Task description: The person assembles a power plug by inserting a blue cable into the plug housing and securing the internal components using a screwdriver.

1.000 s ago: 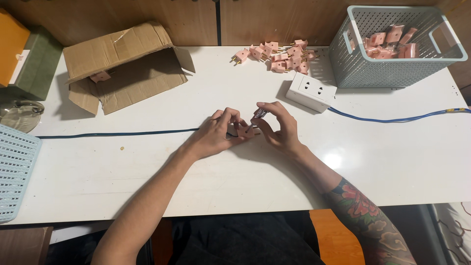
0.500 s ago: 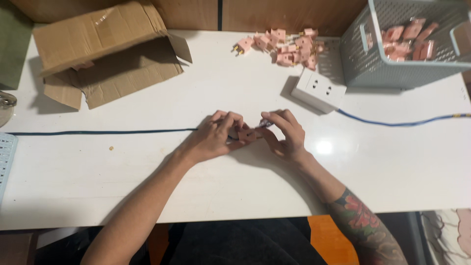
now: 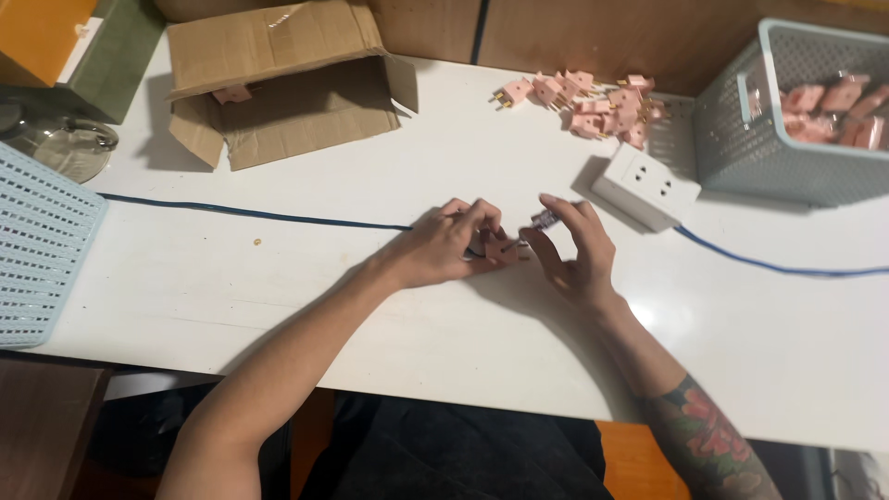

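My left hand rests on the white table and pinches a small pink plug at its fingertips. My right hand sits just to the right, its fingers curled around a small dark tool whose tip points at the plug. A blue cable runs along the table from the left and disappears under my left hand. Both hands nearly touch over the plug.
A white socket block lies behind my right hand, with a blue cable leading right. A pile of pink plugs lies at the back, beside a grey basket holding more. An open cardboard box and a pale blue basket are at left.
The view has shifted so the scene sits further right and down. My right hand's fingers have spread slightly and the dark tool now shows above the plug.
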